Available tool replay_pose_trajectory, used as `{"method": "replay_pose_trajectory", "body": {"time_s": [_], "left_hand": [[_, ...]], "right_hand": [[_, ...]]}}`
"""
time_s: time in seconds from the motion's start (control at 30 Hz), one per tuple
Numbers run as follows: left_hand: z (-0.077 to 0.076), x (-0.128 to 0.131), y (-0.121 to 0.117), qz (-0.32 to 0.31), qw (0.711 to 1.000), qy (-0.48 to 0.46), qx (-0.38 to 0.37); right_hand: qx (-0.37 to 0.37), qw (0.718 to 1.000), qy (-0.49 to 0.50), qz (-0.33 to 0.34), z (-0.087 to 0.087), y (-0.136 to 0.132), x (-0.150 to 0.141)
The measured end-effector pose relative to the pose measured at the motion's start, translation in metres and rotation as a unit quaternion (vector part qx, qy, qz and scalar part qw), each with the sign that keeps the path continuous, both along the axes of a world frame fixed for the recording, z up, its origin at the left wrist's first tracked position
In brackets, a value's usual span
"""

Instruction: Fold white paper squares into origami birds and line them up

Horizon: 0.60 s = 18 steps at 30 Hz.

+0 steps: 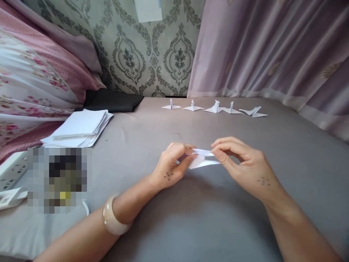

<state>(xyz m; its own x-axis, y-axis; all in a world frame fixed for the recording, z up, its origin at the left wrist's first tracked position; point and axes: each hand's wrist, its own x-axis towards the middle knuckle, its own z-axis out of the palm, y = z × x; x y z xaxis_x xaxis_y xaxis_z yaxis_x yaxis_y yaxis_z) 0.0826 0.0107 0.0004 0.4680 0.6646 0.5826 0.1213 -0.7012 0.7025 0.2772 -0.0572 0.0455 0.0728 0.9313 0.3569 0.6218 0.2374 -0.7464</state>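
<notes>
Between my two hands is a small piece of folded white paper (203,161), held above the grey cloth surface. My left hand (173,163) pinches its left end between thumb and fingers. The thumb and fingertips of my right hand (242,163) close on the paper's right end. Its folds spread apart slightly in the middle, and parts of it are hidden behind my fingers. Beyond my hands, several folded white paper cranes (216,107) stand in a row near the far edge.
At the left lies a stack of white paper sheets (79,125), with a black folded item (111,100) behind it. A white power strip (12,171) sits at the left edge beside a blurred-out patch. Pink curtains (261,47) hang at the back right.
</notes>
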Motion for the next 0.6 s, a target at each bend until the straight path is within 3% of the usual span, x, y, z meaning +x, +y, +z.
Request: {"method": "replay_pose_trajectory", "body": {"time_s": [0.2, 0.43, 0.6], "left_hand": [[-0.0001, -0.0003, -0.0005, -0.003, 0.999, 0.024, 0.025], [-0.0012, 0.0005, -0.0019, 0.006, 0.999, 0.019, 0.043], [-0.0032, 0.0016, -0.0031, 0.009, 0.995, 0.022, 0.098]], "right_hand": [[-0.059, 0.996, -0.039, 0.054, -0.0001, 0.0010, -0.0005], [-0.127, 0.992, 0.001, 0.001, 0.0020, -0.0016, -0.0068], [-0.181, 0.982, 0.046, -0.038, 0.0016, -0.0019, -0.0060]]}}
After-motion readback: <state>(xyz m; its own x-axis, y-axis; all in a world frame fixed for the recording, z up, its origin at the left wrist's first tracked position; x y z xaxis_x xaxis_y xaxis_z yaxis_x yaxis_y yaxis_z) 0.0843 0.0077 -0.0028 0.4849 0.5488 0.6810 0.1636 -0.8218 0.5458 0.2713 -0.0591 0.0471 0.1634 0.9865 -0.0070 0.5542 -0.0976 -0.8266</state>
